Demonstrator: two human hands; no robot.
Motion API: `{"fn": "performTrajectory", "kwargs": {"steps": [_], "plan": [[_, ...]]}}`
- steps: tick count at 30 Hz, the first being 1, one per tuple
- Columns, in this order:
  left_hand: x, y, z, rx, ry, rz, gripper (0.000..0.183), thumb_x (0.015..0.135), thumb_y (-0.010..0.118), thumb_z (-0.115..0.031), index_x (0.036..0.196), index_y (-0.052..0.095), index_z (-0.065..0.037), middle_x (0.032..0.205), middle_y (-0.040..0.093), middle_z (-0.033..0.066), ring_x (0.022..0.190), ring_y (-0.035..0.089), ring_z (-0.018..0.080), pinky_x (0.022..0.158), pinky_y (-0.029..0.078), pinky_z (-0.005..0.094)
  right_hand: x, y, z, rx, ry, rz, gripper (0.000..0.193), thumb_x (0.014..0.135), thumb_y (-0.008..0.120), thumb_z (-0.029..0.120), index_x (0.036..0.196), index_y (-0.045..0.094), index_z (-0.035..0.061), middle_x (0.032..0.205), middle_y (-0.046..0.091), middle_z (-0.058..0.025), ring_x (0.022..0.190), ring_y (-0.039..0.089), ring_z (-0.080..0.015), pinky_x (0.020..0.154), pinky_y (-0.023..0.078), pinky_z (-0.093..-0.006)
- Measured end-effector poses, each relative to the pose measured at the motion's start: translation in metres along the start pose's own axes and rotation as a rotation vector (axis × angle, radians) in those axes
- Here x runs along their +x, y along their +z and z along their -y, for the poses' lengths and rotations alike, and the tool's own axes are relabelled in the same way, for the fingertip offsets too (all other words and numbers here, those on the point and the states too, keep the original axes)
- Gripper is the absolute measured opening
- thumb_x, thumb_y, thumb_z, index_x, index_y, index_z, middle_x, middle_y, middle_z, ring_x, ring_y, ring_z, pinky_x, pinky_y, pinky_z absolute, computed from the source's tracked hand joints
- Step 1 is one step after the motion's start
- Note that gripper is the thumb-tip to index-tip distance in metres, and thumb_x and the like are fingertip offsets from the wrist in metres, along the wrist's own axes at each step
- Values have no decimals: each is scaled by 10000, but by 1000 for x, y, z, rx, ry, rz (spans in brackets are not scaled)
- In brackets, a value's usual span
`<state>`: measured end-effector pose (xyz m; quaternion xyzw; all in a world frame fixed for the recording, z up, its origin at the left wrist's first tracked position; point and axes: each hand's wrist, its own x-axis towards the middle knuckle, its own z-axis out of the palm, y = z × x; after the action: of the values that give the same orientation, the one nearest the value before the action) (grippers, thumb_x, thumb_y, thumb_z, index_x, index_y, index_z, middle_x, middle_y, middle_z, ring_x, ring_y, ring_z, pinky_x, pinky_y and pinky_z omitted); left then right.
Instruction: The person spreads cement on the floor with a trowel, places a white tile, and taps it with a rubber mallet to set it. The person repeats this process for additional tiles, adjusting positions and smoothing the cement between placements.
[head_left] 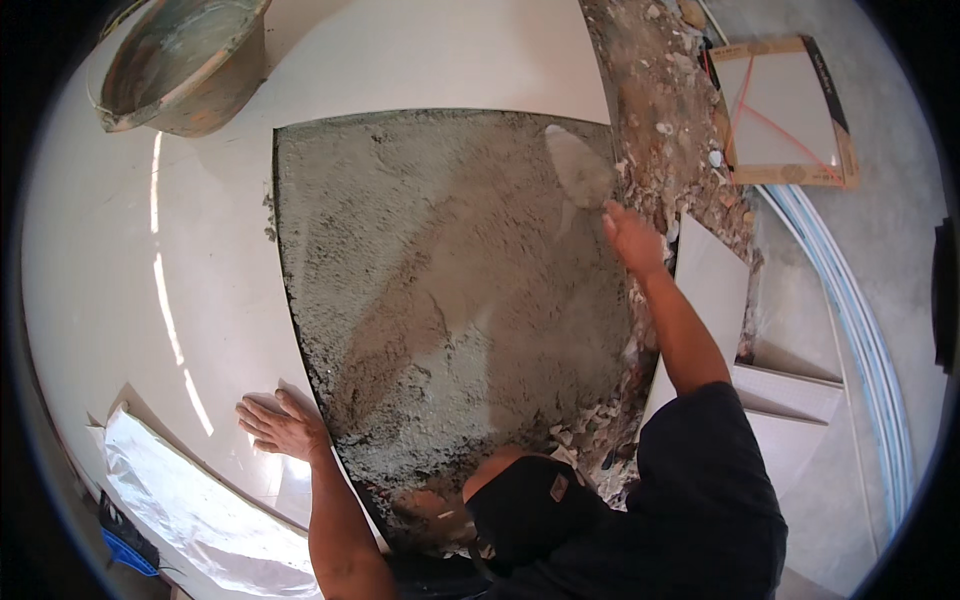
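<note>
My right hand is closed round the handle of a trowel. Its pale, rounded blade lies against the far right part of a grey wet mortar bed, and the handle is hidden in my fist. My left hand rests with fingers spread on the white floor tile at the bed's left edge. The mortar is fairly smooth at the far end and rougher and lumpier at the near end. A black cap and my dark sleeve cover part of the near right side.
A mortar-stained tub stands far left on the tiles. Broken rubble runs along the bed's right side. Farther right are a strapped pack of tiles, pale blue-white pipes and cut tile pieces. Crumpled silvery sheeting lies near left.
</note>
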<state>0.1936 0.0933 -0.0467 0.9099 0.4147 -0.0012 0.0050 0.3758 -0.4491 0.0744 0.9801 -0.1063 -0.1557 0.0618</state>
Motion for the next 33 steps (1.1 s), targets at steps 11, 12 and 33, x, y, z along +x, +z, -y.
{"fn": "performTrajectory", "kwargs": {"steps": [11,12,33], "plan": [[2,-1,-7,-17,-29,31,766,939,278,-655,1520,188,-164,1592,131,61,1468,88,274,1160,71,537,30,12,5,70,245,52,431,951,454,360,1293,518,105,1091,664,-164,1034,614,-386,872,482,-502],[2,-1,-7,-23,-31,32,766,939,279,-653,1520,188,-163,1591,135,62,1467,91,274,1160,72,537,32,9,9,90,286,59,430,948,455,359,1280,531,95,1084,666,-168,1034,613,-388,879,477,-503],[2,-9,-11,7,-11,72,772,952,306,-624,1519,167,-119,1592,120,91,1470,59,303,1155,77,559,10,-41,110,1111,477,298,405,942,532,293,1276,541,65,743,577,-65,537,551,-156,463,471,-322]]}}
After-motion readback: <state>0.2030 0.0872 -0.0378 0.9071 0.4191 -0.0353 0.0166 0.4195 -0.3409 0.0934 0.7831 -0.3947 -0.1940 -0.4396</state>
